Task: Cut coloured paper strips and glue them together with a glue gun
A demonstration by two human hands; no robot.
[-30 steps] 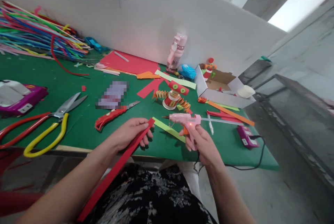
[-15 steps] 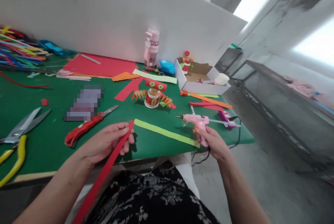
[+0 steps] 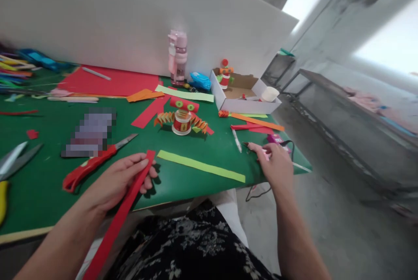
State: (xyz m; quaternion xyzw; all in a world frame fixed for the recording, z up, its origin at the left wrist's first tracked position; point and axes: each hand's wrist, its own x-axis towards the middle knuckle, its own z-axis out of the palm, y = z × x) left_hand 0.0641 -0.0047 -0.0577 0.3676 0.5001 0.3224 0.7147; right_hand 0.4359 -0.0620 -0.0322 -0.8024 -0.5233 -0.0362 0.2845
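My left hand point(image 3: 132, 175) pinches the end of a long red paper strip point(image 3: 120, 219), which hangs down over the table edge toward my lap. My right hand point(image 3: 276, 162) is over the pink glue gun point(image 3: 267, 154) at the table's right edge, its fingers covering most of it. Between my hands a light green strip point(image 3: 202, 166) lies flat. Behind that strip stands a paper figure point(image 3: 182, 123) with a red roll on top, green ring eyes and folded orange-green arms. A white pen point(image 3: 237, 140) lies left of the glue gun.
A red-handled knife point(image 3: 94, 162), scissors point(image 3: 16, 162) and a blurred phone-like object point(image 3: 89, 132) lie at left. Behind are red sheets point(image 3: 111, 82), a pink bottle point(image 3: 178, 58) and a white box point(image 3: 244, 105) with another figure. Orange and red strips point(image 3: 257, 121) lie near the box.
My right hand has moved right with the glue gun and lowered it to the table's right side. My left hand still holds the red strip. The view has shifted right.
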